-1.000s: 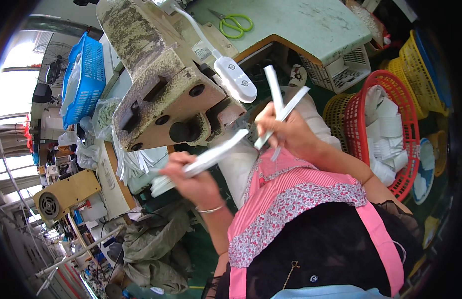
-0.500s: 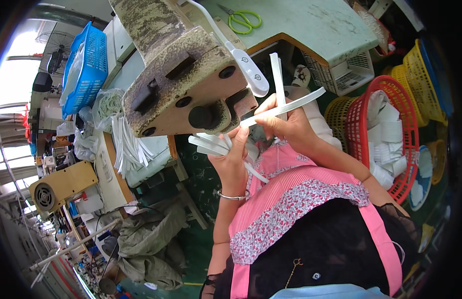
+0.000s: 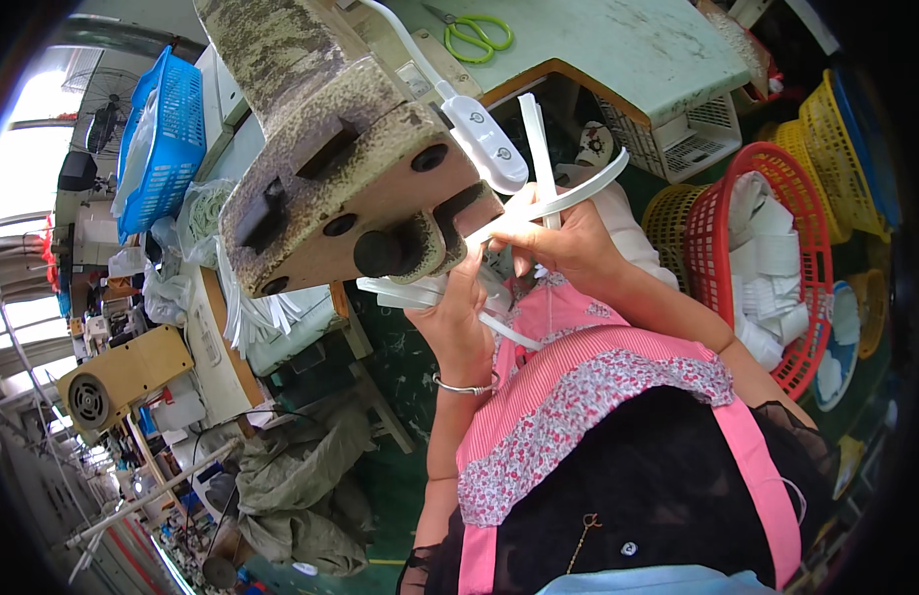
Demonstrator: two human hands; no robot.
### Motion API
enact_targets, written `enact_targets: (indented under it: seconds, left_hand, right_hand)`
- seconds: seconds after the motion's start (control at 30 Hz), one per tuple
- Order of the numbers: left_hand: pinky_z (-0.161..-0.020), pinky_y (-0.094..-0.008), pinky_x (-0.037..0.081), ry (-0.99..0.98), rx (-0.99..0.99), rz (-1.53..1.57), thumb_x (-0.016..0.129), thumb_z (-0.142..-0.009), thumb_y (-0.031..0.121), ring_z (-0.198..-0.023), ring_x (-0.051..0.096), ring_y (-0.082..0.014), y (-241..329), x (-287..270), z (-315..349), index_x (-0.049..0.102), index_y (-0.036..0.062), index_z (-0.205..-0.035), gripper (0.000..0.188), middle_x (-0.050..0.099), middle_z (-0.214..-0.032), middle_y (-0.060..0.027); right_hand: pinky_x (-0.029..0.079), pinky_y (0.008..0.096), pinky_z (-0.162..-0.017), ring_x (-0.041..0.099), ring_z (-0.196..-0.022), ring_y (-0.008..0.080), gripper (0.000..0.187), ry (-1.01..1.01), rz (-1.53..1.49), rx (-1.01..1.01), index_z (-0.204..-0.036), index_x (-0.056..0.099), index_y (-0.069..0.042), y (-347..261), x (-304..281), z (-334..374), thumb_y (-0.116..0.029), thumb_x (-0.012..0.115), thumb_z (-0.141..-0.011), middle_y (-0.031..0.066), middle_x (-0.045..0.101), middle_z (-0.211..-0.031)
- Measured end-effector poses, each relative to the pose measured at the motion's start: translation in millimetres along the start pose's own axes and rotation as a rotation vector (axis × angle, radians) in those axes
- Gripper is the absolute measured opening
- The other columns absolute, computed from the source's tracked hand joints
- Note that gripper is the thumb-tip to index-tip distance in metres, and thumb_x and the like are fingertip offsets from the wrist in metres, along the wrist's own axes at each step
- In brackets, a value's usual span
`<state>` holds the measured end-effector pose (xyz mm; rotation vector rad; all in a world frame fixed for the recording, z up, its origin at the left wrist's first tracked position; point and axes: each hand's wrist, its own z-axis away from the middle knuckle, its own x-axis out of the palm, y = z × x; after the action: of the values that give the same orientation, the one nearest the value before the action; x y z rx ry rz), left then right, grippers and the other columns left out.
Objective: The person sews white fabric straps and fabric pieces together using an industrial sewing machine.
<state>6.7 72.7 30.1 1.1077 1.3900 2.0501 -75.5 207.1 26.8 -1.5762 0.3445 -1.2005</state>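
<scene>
Up close at a sewing machine [image 3: 350, 188], the person's right hand [image 3: 568, 238] pinched white strips [image 3: 568, 198], one arcing toward two o'clock, one standing toward twelve. The left hand [image 3: 459, 307] closed on flat strips [image 3: 405, 291] just under the machine. The step seemed to be feeding them in; next would need aligned ends. The strips looked thin, limp, plain white. A red basket [image 3: 712, 288] of folded white pieces sat at three o'clock.

Green-handled scissors [image 3: 471, 32] lie on my pale green table [image 3: 618, 45]; a blue basket [image 3: 162, 139] sits far to my left; a red basket [image 3: 717, 268] holds folded white pieces, yellow baskets [image 3: 836, 139] beside it
</scene>
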Motion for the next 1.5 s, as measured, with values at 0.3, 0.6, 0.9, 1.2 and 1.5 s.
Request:
enact_targets:
  seconds: [0.3, 0.6, 0.9, 1.2, 1.5]
  left_hand:
    - [-0.045, -0.0210, 0.026, 0.050, 0.102, -0.040, 0.068, -0.087, 0.001, -0.048, 0.039, -0.0033, -5.2, -4.4, -3.7, 0.063, -0.0018, -0.091, 0.007, 0.056, -0.069, -0.0006]
    - [-0.044, -0.0216, 0.025, 0.093, 0.170, -0.045, 0.070, -0.085, -0.001, -0.048, 0.038, -0.0025, -0.1, -0.6, -3.9, 0.065, -0.0008, -0.087, 0.006, 0.057, -0.068, -0.0006]
    - [-0.046, -0.0226, 0.023, 0.139, 0.101, -0.004, 0.066, -0.086, 0.002, -0.047, 0.033, -0.0034, 12.8, -38.6, -1.8, 0.063, -0.0001, -0.086, 0.004, 0.042, -0.057, 0.0036]
    - [-0.044, -0.0200, 0.025, -0.125, -0.058, 0.690, 0.060, -0.095, 0.009, -0.049, 0.029, -0.0032, -9.6, -48.0, -2.9, 0.054, 0.0046, -0.109, 0.016, 0.042, -0.073, 0.0052]
    - [-0.043, -0.0186, 0.024, 0.029, 0.196, 0.021, 0.066, -0.088, -0.002, -0.045, 0.032, 0.0000, -12.5, -8.2, -7.2, 0.057, 0.0049, -0.088, 0.011, 0.046, -0.062, 0.0052]
  right_hand:
    - [0.043, 0.0182, -0.052, 0.064, -0.062, 0.0072, 0.012, -0.025, 0.134, 0.010, -0.094, 0.068, 0.002, -0.4, -0.3, -8.1, -0.007, 0.072, -0.087, 0.0054, 0.070, -0.082]
    - [0.034, 0.0175, -0.040, 0.057, -0.052, 0.0040, 0.013, 0.003, -0.072, -0.015, -0.091, 0.069, 0.000, 5.1, -16.7, -10.5, -0.012, 0.070, -0.087, 0.0074, 0.072, -0.081]
    - [0.035, 0.0170, -0.040, 0.060, -0.053, 0.0043, 0.017, 0.023, -0.088, 0.029, -0.091, 0.070, 0.001, 5.1, 0.9, -13.5, -0.016, 0.070, -0.088, 0.0079, 0.073, -0.082]
    - [0.032, 0.0184, -0.040, 0.053, -0.048, 0.0027, 0.017, 0.051, -0.013, 0.088, -0.092, 0.071, 0.001, 14.2, 13.7, -7.3, -0.015, 0.070, -0.088, 0.0079, 0.073, -0.080]
    - [0.030, 0.0187, -0.041, 0.047, -0.045, 0.0027, 0.013, 0.056, 0.024, 0.073, -0.092, 0.072, -0.002, 12.9, 13.6, -3.1, -0.015, 0.070, -0.088, 0.0026, 0.065, -0.067]
